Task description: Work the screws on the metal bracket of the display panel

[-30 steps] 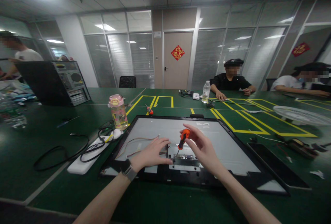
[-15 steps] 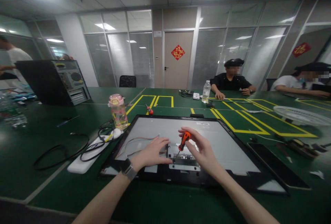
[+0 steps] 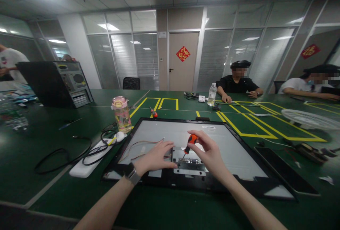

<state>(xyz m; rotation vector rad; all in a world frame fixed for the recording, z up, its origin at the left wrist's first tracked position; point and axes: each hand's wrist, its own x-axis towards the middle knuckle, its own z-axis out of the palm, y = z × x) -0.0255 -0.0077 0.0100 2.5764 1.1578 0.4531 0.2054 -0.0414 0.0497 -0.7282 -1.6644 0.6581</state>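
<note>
A large flat display panel (image 3: 233, 152) with a black frame and grey back lies on the green table. At its near middle is a metal bracket (image 3: 190, 172) with screw holes. My right hand (image 3: 209, 152) grips an orange and black screwdriver (image 3: 191, 141), tilted, its tip down at the bracket's left part; any screw there is too small to make out. To the left, my left hand (image 3: 158, 157) rests flat on the panel with fingers spread, thumb at the bracket's edge. Thin wires (image 3: 135, 143) run across the panel beside it.
Left of the panel are a white power strip (image 3: 87, 162), black cables and a pink-lidded bottle (image 3: 121, 115). Beyond it lies a small red screwdriver (image 3: 154, 112). A black computer case (image 3: 53, 85) stands far left, a dark flat slab (image 3: 285, 170) at right. Several people are around the table.
The screwdriver's handle has tipped slightly to the right with my right hand, its tip staying at the bracket. My left hand has hardly moved. A person at far left has shifted.
</note>
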